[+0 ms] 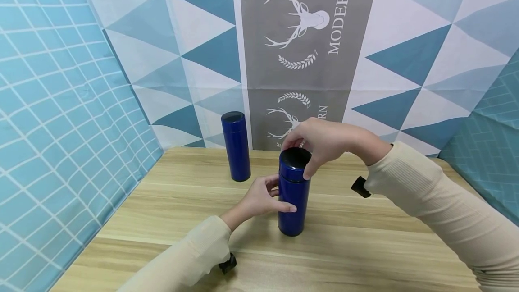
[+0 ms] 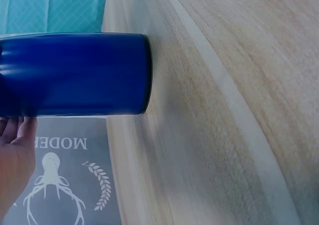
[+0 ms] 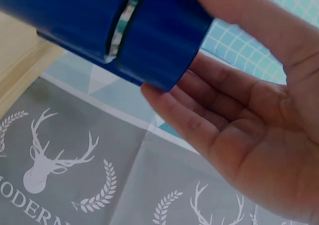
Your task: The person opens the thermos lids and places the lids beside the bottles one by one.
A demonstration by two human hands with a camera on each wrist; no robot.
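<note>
Wooden table [image 1: 357, 256], hands [image 1: 261, 198] [image 1: 322, 141] gripping blue flask [image 1: 293, 193], some fingertips hidden

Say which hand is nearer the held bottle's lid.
Right: the right hand has its fingers around the lid; the left hand holds the bottle lower down.

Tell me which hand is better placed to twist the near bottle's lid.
The right hand, most likely: it grips the lid from above. The left hand holds the near bottle lower down, so it seems better suited to steadying.
</note>
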